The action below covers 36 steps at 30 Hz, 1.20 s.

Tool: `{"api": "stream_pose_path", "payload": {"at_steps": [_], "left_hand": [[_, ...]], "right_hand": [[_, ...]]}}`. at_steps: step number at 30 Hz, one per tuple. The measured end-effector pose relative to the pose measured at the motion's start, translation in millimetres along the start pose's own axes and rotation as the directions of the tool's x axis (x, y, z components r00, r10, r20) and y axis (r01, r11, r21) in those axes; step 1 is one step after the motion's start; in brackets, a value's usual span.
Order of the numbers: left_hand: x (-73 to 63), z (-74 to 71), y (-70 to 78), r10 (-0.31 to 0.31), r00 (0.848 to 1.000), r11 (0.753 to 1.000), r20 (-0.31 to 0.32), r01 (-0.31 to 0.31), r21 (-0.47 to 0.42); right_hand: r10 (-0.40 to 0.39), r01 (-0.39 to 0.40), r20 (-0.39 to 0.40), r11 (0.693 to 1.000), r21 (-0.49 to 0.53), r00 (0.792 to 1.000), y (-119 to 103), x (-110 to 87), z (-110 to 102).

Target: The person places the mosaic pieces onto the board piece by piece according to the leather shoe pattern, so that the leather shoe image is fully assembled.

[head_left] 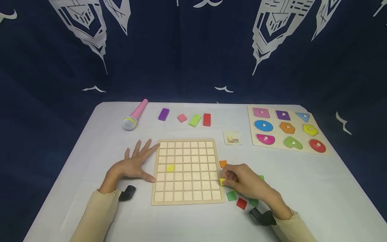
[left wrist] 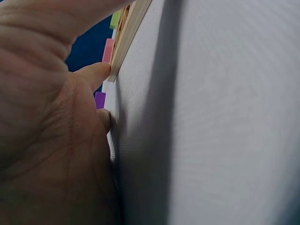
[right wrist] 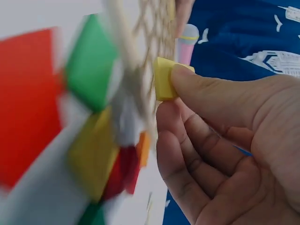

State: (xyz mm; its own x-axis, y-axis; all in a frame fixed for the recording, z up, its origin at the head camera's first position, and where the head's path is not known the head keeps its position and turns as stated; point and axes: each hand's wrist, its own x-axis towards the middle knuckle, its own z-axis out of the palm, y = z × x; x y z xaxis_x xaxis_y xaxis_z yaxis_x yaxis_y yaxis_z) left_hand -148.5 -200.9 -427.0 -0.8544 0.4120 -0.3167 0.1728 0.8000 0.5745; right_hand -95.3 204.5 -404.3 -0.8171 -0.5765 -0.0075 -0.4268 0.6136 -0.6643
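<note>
A wooden grid board (head_left: 188,203) lies in the middle of the table, with one yellow tile (head_left: 170,167) in a cell on its left side. My left hand (head_left: 134,164) is spread flat at the board's left edge, thumb and index fingertip touching the frame. At the right edge, my right hand (head_left: 246,181) pinches another yellow tile (right wrist: 165,79) between thumb and fingers. Around that hand lie loose tiles: an orange tile (head_left: 223,163), a green tile (head_left: 231,196), a red tile (head_left: 242,203) and several others, some partly hidden beneath the hand.
A small pattern card (head_left: 232,137) lies beyond the board's right corner. Farther back are a pink toy microphone (head_left: 138,112), a purple block (head_left: 163,114), a pink block (head_left: 182,118), a lime block (head_left: 195,120) and a red block (head_left: 207,119). A shape puzzle board (head_left: 273,115) sits at back right.
</note>
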Motion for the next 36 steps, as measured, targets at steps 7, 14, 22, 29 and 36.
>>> {"api": "stream_pose_path", "payload": {"at_steps": [7, 14, 22, 29, 36], "left_hand": [[0.7, -0.1, 1.3, -0.006, 1.0, 1.0, 0.003, 0.006, -0.002], [0.2, 0.9, 1.1, 0.006, 1.0, 1.0, -0.003, -0.006, -0.021], [0.4, 0.5, -1.3, 0.009, 1.0, 1.0, -0.01, -0.01, -0.012], [0.3, 0.1, -2.7, 0.015, 1.0, 1.0, -0.008, -0.015, -0.006], [0.2, 0.3, -1.9, 0.011, 1.0, 1.0, -0.004, -0.011, -0.012]], "right_hand": [[-0.035, 0.036, -0.026, 0.999, 0.032, 0.999, -18, 38.0, 10], [-0.046, 0.047, -0.059, 0.999, 0.022, 0.997, -34, 77.3, 24], [0.062, -0.059, -0.051, 0.997, 0.047, 0.997, -45, 98.6, 35], [0.126, -0.125, -0.075, 0.992, 0.017, 0.989, -49, 103.7, 42], [0.156, -0.165, -0.106, 0.983, -0.082, 0.982, -55, 102.5, 52]]}}
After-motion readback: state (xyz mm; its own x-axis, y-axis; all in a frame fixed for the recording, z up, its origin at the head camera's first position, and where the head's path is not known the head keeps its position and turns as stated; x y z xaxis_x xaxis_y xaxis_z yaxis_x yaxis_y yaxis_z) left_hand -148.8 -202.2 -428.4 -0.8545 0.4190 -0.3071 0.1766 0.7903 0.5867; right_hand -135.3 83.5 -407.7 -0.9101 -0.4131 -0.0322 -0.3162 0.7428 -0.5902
